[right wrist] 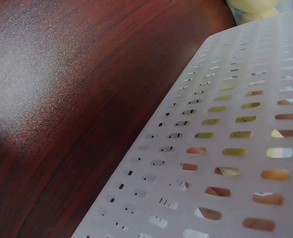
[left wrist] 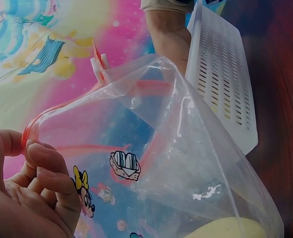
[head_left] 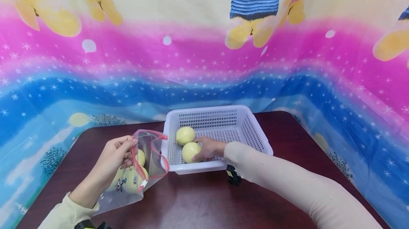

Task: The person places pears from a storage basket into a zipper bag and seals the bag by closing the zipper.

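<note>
My left hand [head_left: 119,152] pinches the red zip edge of a clear zip bag [head_left: 152,163], whose mouth gapes toward the basket. Several pale yellow-green round fruits [head_left: 129,181] lie inside the bag, behind its printed film. In the left wrist view, thumb and forefinger grip the red edge of the bag [left wrist: 151,129]. Inside a white perforated basket [head_left: 220,165], my right hand [head_left: 209,148] has its fingers round the nearer fruit [head_left: 190,152]. A second fruit [head_left: 185,135] sits just behind it. The right wrist view shows mostly the basket's side wall [right wrist: 211,144], which hides that hand.
The basket stands on a dark red-brown wooden table [head_left: 191,200], near its back edge. A patterned cloth [head_left: 204,62] hangs behind and along both sides of the table. A white slider [head_left: 143,185] sits on the bag's red zip.
</note>
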`<state>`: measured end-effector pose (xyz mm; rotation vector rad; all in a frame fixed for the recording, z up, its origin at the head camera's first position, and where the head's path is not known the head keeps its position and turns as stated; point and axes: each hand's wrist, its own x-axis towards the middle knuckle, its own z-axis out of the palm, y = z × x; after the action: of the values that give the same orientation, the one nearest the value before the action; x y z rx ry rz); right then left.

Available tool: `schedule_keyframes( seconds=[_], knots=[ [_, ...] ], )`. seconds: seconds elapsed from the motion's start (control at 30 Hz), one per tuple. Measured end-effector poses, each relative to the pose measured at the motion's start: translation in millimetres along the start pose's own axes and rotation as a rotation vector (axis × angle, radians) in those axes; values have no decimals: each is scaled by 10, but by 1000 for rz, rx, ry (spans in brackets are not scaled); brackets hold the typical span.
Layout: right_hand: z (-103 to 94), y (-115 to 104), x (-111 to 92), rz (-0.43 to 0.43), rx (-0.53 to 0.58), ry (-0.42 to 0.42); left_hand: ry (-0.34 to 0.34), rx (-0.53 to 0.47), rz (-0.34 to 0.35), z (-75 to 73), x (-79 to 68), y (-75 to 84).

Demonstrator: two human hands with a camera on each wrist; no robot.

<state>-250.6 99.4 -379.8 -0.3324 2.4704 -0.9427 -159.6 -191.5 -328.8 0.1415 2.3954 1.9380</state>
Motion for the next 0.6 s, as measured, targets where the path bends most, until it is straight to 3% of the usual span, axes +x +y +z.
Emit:
schedule_keyframes(
  seconds=[0.3,0.6],
  knots=[
    [-33,34,8,-43,90,-7,2,-4,6,0,-5,-11],
    [-147,47,-16,-89,189,-68,4,-9,3,4,-2,-21]
  ],
)
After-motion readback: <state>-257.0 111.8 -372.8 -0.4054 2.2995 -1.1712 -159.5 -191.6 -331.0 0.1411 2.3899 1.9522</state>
